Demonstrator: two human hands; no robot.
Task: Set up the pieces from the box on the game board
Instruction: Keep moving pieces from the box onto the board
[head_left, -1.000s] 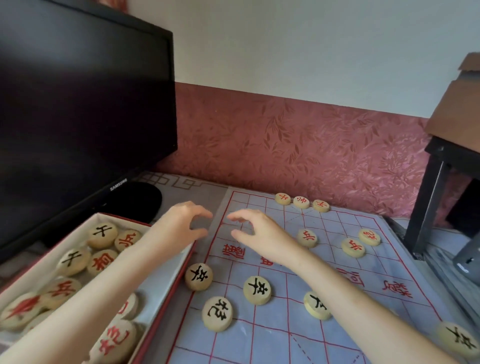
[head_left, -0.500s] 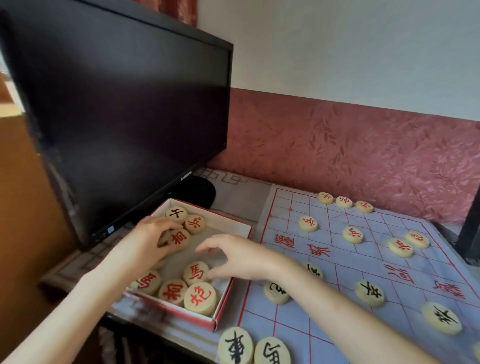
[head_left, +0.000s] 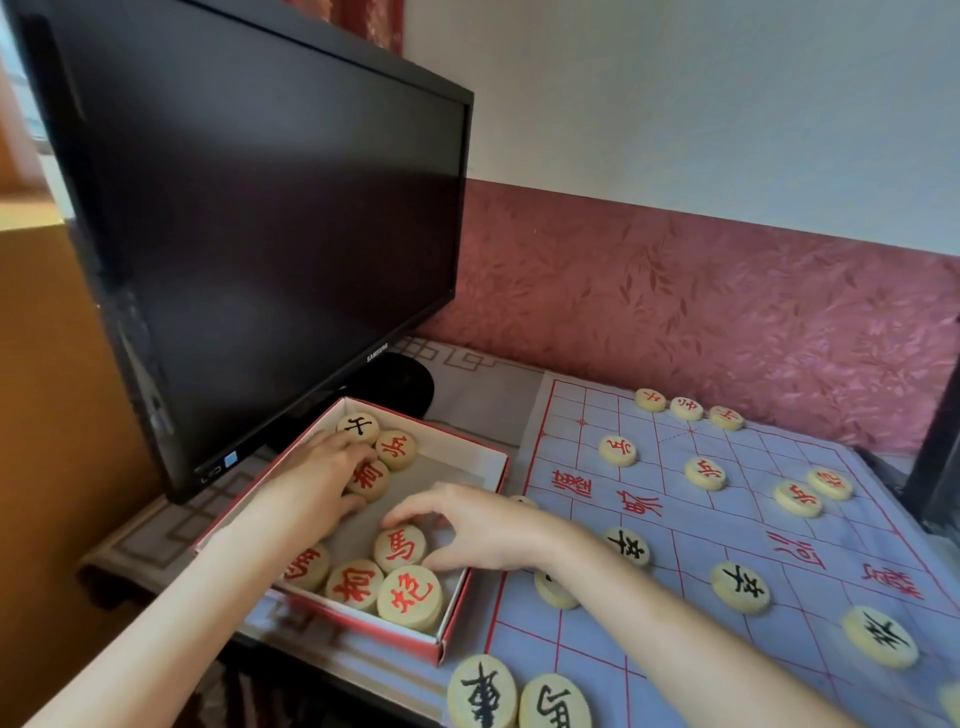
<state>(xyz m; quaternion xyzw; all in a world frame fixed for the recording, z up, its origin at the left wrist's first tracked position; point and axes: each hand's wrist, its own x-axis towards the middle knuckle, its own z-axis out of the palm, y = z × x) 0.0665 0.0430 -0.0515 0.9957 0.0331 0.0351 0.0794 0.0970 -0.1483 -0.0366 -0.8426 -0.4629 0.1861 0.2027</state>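
Now gripping, right hand (head_left: 483, 525) on red piece (head_left: 400, 548)

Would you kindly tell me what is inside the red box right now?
Seven wooden discs show in the red box: six red-lettered, one black-lettered disc. The left hand partly covers one; the right hand pinches the red 馬 disc. Anything beneath the hands is hidden.

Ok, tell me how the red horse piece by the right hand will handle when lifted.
The red horse piece looks like a thick, rigid wooden disc: probably light, sturdy, easy to pinch by its rim. Lying flat, it should slide, not roll.
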